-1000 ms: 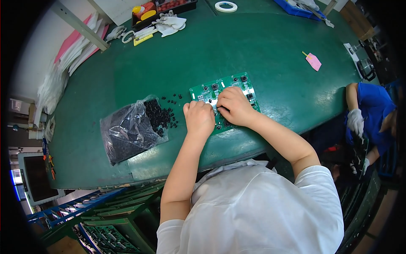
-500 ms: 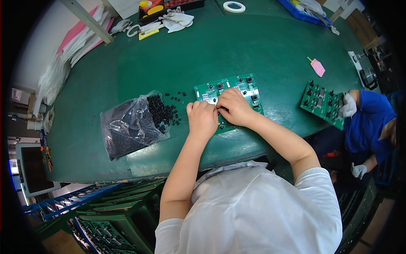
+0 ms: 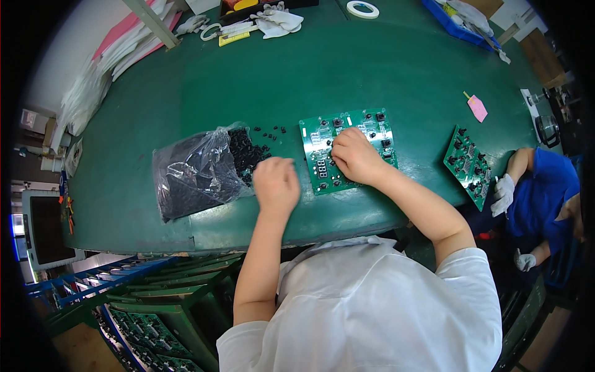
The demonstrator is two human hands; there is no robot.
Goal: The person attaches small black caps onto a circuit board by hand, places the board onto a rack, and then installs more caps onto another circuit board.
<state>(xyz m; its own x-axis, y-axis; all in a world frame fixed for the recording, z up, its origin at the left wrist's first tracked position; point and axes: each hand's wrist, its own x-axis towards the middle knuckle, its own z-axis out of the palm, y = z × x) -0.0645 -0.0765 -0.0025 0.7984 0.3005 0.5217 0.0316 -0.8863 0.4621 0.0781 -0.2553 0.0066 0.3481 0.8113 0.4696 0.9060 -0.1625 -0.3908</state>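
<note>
A green circuit board (image 3: 316, 152) with black push-button parts and a digit display lies in front of me on the table. My right hand (image 3: 357, 156) rests over its middle, fingers bent down and pressed together; whatever is at the fingertips is hidden. To the left of the board is my left hand (image 3: 276, 184), blurred, its fingers bent beside a pile of small black parts (image 3: 245, 150). These parts spill from the mouth of a clear plastic bag (image 3: 197, 173), and a few lie loose beyond it.
At right, a co-worker's gloved hand (image 3: 502, 195) is beside another circuit board (image 3: 468, 166). A pink tag (image 3: 476, 108) lies farther back. Along the far edge are a tape roll (image 3: 362, 9), white gloves (image 3: 277, 22) and a blue tray (image 3: 455, 28). Racked boards (image 3: 145, 332) stand lower left.
My left hand has left the board and moved left toward the black parts. My right hand stays over the board. The co-worker's board and gloved hand have shifted, and the whole view has moved slightly.
</note>
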